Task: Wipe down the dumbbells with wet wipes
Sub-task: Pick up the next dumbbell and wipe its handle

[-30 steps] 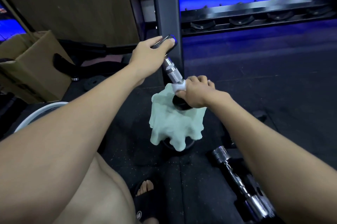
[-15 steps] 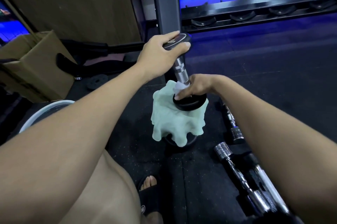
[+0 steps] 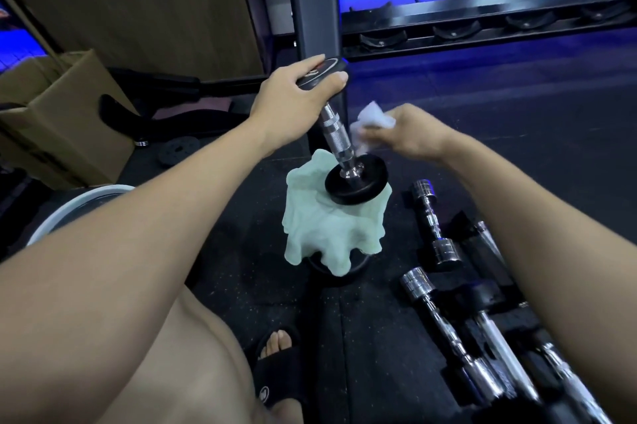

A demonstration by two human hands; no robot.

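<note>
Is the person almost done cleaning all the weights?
Can't tell what's already clean. Right now the left hand grips the top of a tilted dumbbell standing on a green cloth, while the right hand holds a white wipe beside its handle. Several shiny dumbbells lie waiting on the floor.

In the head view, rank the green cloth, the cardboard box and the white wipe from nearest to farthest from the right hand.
1. White wipe: held in the right hand itself.
2. Green cloth: just below and left, under the dumbbell plate.
3. Cardboard box: far left, beyond the left arm.
</note>
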